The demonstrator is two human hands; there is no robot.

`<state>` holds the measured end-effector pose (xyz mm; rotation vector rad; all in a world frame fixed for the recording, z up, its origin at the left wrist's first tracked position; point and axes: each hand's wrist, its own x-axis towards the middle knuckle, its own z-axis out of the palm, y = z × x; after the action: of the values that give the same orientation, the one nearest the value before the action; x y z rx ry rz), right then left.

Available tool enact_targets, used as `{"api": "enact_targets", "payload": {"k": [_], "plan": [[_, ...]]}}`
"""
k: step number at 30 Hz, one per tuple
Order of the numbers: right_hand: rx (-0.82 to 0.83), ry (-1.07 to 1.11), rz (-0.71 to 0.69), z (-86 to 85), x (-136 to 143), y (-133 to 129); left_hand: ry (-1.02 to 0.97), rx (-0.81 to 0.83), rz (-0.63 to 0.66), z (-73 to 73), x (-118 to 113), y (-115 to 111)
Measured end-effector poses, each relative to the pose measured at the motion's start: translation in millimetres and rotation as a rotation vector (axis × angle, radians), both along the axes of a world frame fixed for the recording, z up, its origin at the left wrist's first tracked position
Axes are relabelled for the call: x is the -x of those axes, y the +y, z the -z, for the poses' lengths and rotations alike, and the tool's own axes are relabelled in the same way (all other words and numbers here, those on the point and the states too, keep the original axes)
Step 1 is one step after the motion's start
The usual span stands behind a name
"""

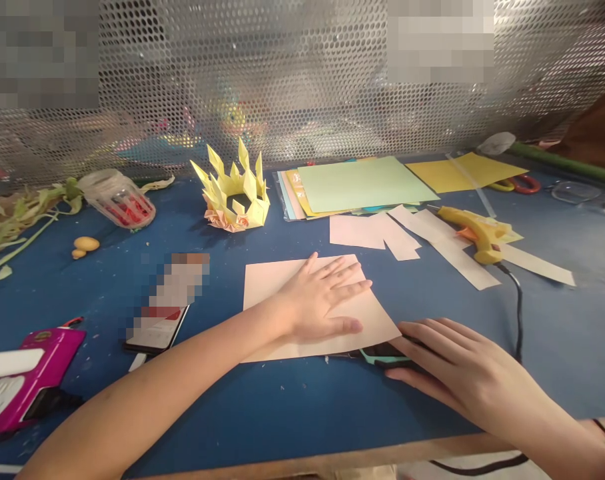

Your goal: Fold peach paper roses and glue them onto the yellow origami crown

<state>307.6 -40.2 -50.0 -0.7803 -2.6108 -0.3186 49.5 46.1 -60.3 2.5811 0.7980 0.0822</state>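
A pale pink sheet of paper (267,300) lies on the blue table. My left hand (327,300) rests flat on it, palm down with fingers spread. At the sheet's lower right corner, my right hand (447,360) is curled over scissors with black and teal handles (382,357). These lie partly under the paper's edge, and the right fingertips also meet its corner. Further back are cut pink paper pieces (357,230) and a yellow hot glue gun (475,230). A folded yellow paper crown (237,193) with pink paper roses on its front stands behind the sheet.
Coloured paper sheets (367,183) are stacked at the back, near red-and-yellow-handled scissors (525,185). At left are a phone (157,320), a magenta power strip (47,373), a tipped plastic jar (117,197) and dried leaves (22,213). A perforated metal screen (302,80) stands behind.
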Motion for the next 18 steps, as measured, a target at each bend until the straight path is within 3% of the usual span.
{"api": "enact_targets", "payload": {"k": [18], "plan": [[0.02, 0.024, -0.035, 1.3, 20, 6, -0.01, -0.009, -0.014, -3.3, 0, -2]]}}
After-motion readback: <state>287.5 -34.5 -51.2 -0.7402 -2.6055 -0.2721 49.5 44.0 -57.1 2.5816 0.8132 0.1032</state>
